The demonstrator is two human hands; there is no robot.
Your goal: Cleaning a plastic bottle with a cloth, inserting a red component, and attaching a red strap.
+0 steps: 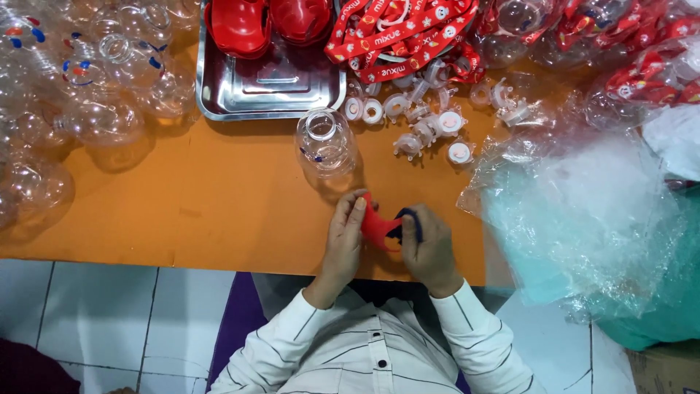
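Both my hands are at the near edge of the orange table (219, 211), working one small red plastic piece (378, 230). My left hand (344, 244) pinches its left end, thumb on top, fingers curled under. My right hand (430, 248) grips the right end, where a dark blue part (410, 219) sits against the red; fingers are closed around it. The piece is held just above the table surface, between the two hands, right in front of my chest.

Just beyond it stands a clear plastic bottle (326, 142), upright, mouth open, no cap on. It is near my left fingertips but not touching them.

Behind the bottle is a steel tray (270, 91) with red plastic pieces (266, 22) piled at its far end. Right of the tray is a scatter of small clear-and-white caps (423, 117) on the table, and behind those a heap of red printed straps (401, 33).

Far left: a pile of clear bottles (87, 80), some with blue and red markings. Far right: crumpled clear plastic bags (583, 211) spilling over the table edge, with more bagged red-strapped bottles (642, 58) behind.

My sleeves (292, 328) are white with thin dark stripes. White tiled floor (95, 314) below the table edge.
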